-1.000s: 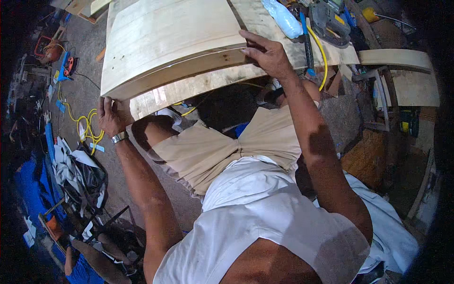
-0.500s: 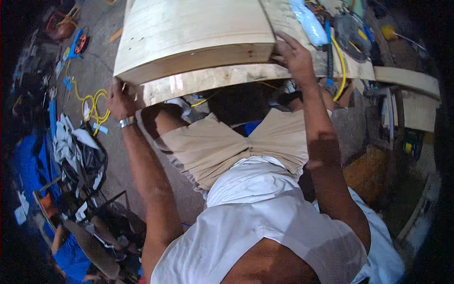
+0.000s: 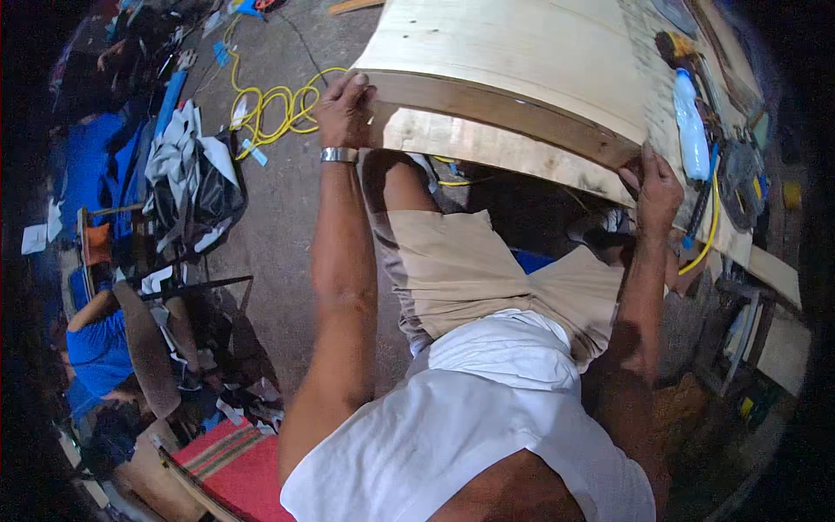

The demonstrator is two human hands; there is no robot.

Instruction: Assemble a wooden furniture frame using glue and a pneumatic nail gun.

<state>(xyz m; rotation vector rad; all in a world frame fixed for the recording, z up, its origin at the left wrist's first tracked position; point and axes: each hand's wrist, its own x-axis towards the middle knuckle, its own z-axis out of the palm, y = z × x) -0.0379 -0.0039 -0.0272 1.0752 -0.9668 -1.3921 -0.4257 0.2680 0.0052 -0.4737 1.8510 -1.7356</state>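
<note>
A pale wooden panel [image 3: 522,48] with a deep front edge, like a shallow box turned face down, lies on a plywood-topped table [image 3: 487,143]. My left hand [image 3: 346,111], with a metal-banded watch [image 3: 339,155] at the wrist, grips the panel's near left corner, fingers curled round it. At the near right corner my right hand [image 3: 658,191] has its fingers bent against the end of the front edge. The underside of the panel is hidden.
On the table's right side lie a light-blue plastic bottle [image 3: 691,126], a dark power tool [image 3: 741,183] and a yellow cable [image 3: 711,228]. Coiled yellow cord [image 3: 283,109] and a grey-black cloth heap [image 3: 196,174] are on the floor at left. A person in blue [image 3: 109,348] sits lower left.
The view has swung, so panel and table appear farther right and slanted down to the right. Both hands stay at the panel's near corners; the left thumb now shows at the top of its corner.
</note>
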